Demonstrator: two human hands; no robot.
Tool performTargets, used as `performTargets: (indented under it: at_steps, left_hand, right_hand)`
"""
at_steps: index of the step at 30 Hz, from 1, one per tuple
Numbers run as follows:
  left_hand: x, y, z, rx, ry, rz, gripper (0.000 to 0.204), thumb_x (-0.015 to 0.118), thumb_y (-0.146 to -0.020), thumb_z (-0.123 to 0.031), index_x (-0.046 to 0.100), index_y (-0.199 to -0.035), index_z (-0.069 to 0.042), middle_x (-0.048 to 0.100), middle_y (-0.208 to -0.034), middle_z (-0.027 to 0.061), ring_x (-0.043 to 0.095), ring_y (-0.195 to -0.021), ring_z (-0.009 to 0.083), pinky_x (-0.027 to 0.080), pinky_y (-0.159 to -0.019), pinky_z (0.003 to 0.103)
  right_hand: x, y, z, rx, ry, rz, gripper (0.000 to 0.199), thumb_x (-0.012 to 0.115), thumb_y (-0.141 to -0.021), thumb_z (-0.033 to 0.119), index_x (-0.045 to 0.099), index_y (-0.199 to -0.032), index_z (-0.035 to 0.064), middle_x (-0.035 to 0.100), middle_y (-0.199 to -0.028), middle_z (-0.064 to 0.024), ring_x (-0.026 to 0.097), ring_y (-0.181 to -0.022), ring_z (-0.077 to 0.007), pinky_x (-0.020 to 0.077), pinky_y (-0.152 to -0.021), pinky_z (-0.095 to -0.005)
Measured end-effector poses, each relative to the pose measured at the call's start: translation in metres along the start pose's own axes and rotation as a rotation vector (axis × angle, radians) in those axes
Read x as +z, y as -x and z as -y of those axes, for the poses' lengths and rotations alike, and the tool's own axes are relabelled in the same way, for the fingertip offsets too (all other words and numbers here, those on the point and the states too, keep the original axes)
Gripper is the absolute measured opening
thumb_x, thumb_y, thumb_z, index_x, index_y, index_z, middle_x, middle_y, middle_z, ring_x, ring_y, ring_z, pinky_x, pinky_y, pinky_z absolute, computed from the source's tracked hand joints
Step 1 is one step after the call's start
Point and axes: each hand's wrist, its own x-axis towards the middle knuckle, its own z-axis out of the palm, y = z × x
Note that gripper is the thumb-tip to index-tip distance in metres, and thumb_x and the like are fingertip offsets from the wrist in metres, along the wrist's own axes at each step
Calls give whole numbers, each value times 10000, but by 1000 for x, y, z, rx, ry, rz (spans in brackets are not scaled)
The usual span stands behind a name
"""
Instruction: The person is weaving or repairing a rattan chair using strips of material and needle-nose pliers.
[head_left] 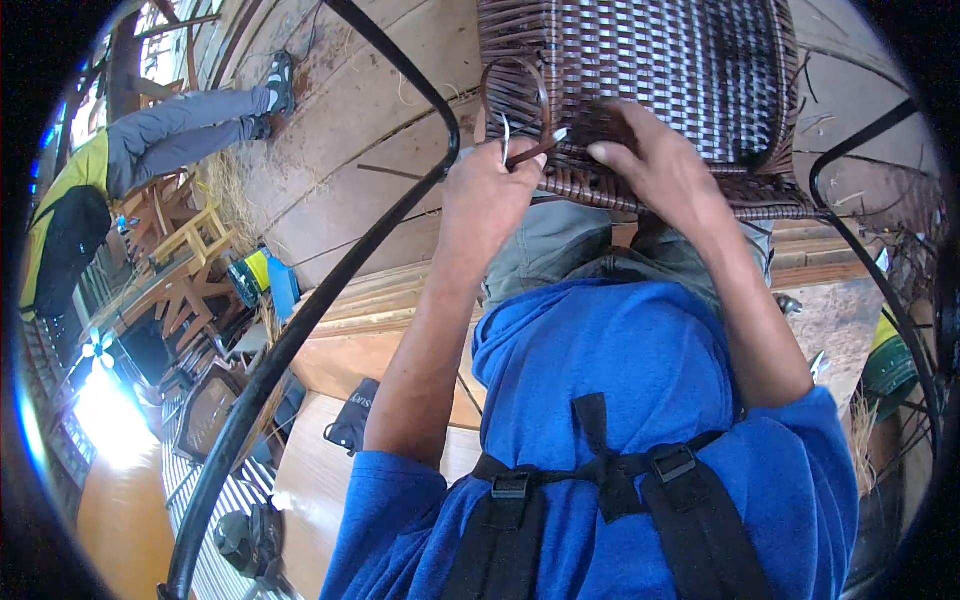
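Observation:
A dark brown woven wicker piece (690,70), framed by a thick woven border, rests against my knees. At its near left corner my left hand (490,195) is closed on a flat brown wicker strand (547,100), which loops up over the woven side. A thin silver-white pointed piece (506,138) rises beside the left thumb; its kind is unclear. My right hand (665,165) lies over the near edge of the weave, to the right of the strand. Its thumb shows apart, pointing left, while the other fingers are dark and blurred.
Black curved rods (400,215) flank my arms on both sides. A person (150,150) in grey trousers is at the far left, near stacked wooden chair frames (190,240). A dark pouch (352,412) lies on the wooden surface beside my left arm. A green bucket (890,370) stands at right.

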Motion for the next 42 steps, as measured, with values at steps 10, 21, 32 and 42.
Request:
performTargets:
  at_steps: [10,21,32,42]
  left_hand:
    - [7,0,11,73,-21,-106,229,582,-780,-198,652,-893,-11,636,-766,208,632,-734,356,492,-689,418]
    - [10,3,6,117,-203,-173,249,586,-813,-207,619,-946,1,639,-900,226,624,-792,385,499,-716,440]
    - [6,-2,-19,275,-741,-213,194,611,-839,-228,637,-931,-59,544,-1178,111,644,-810,321,518,-704,430]
    - [-29,-28,-14,-86,164,221,226,593,-782,-245,625,-762,-22,447,-518,-7,432,-443,112,372,-436,285]
  right_hand:
    - [-54,32,20,117,-1479,-193,186,511,-946,267,497,-884,92,345,-592,47,303,-454,-71,338,-465,-255]
    - [-108,101,41,68,-1309,-118,230,438,-975,254,484,-1029,35,323,-552,39,258,-410,-51,296,-416,-237]
    - [-99,110,34,110,-1329,-161,251,443,-971,274,450,-988,24,339,-559,32,267,-411,-50,306,-430,-243]
    - [-79,106,43,231,-1294,-193,254,470,-965,287,433,-933,38,326,-569,48,264,-422,-45,278,-437,-227]
